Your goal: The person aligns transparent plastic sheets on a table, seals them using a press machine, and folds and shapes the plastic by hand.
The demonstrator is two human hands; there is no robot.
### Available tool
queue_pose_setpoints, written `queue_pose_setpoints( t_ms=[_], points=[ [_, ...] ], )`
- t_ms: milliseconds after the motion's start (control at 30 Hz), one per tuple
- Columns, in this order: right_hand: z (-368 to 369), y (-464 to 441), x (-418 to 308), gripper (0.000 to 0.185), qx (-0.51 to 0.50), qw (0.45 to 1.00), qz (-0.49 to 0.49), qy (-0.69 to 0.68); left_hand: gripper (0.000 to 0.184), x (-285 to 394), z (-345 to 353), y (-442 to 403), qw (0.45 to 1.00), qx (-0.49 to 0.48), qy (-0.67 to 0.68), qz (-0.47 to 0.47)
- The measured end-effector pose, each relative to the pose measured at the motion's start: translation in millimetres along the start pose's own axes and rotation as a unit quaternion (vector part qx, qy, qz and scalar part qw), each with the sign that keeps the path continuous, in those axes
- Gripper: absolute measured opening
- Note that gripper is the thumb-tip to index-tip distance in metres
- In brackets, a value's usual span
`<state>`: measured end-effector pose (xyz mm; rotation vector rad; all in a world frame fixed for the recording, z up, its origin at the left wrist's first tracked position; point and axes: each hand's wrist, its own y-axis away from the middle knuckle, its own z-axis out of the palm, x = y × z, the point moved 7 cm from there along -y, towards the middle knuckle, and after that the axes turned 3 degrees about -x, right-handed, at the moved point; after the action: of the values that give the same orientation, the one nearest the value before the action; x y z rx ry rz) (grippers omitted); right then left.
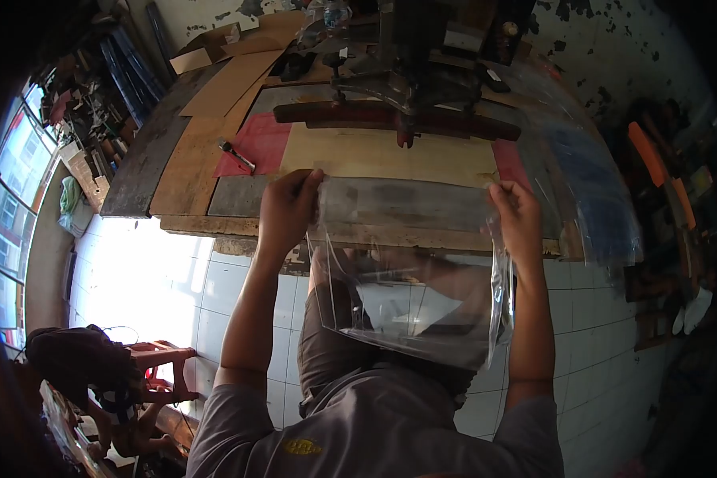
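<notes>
A clear plastic sheet (406,295) hangs between my two hands, from the table's front edge down over my lap. My left hand (289,209) pinches its upper left corner, and my right hand (518,217) pinches the upper right corner. The sheet's top edge lies over the front of a cream-coloured panel (390,155), with pink pieces (264,143) at its two sides. Behind the panel stands a dark machine with a long reddish bar (398,118) across the table.
A red and black cutter (237,157) rests on the table's left part. Cardboard (231,84) lies behind it. Bluish plastic sheets (593,179) drape over the table's right edge. A red stool (163,366) and a person (123,418) are at the lower left.
</notes>
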<state>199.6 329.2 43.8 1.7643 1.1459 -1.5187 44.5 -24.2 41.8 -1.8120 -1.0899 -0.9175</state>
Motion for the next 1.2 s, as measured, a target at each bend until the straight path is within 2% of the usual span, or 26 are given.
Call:
queue_pose_setpoints(
  t_ms=[100,133,167,267,367,500,600,700,800,900,967,1000,1067,1200],
  points=[
    [-1,-59,29,0.022,-0.03,0.98,-0.107,0.167,0.035,-35,24,-46,0.995,-0.038,-0.088,0.012],
    [-1,-77,47,0.021,-0.035,0.978,-0.109,0.174,0.035,-42,29,-56,0.992,-0.046,-0.12,0.019],
    [0,-95,65,0.021,-0.04,0.976,-0.112,0.183,0.034,-37,34,-60,0.993,-0.062,-0.1,-0.021],
    [6,-131,77,0.019,-0.047,0.97,-0.104,0.214,0.031,-48,42,-89,0.988,-0.057,-0.146,0.007],
    [16,-137,62,0.016,-0.036,0.965,-0.097,0.241,0.025,-48,44,-106,0.975,0.007,-0.218,0.046],
    [27,-134,43,0.013,-0.046,0.957,-0.079,0.274,0.02,-42,50,-113,0.97,-0.061,-0.235,0.022],
    [31,-132,34,0.011,-0.066,0.942,-0.163,0.286,0.02,-44,51,-113,0.967,-0.081,-0.241,0.023],
    [32,-131,32,0.011,-0.065,0.918,-0.145,0.363,0.02,-45,52,-114,0.963,-0.093,-0.25,0.021],
    [28,-129,31,0.014,-0.101,0.914,-0.155,0.361,0.02,-41,50,-111,0.961,-0.115,-0.249,0.033],
    [21,-118,24,0.021,-0.129,0.921,-0.094,0.356,0.02,-42,44,-108,0.968,-0.143,-0.203,0.043],
    [20,-116,27,0.024,-0.14,0.922,-0.095,0.347,0.021,-41,43,-107,0.969,-0.158,-0.187,0.027],
    [20,-116,28,0.025,-0.146,0.923,-0.096,0.343,0.022,-44,44,-108,0.971,-0.151,-0.179,0.047],
    [20,-116,25,0.025,-0.143,0.927,-0.096,0.333,0.022,-49,46,-110,0.973,-0.136,-0.162,0.088],
    [17,-128,33,0.024,-0.122,0.932,-0.125,0.317,0.023,-44,49,-118,0.971,-0.141,-0.175,0.076]
  ],
)
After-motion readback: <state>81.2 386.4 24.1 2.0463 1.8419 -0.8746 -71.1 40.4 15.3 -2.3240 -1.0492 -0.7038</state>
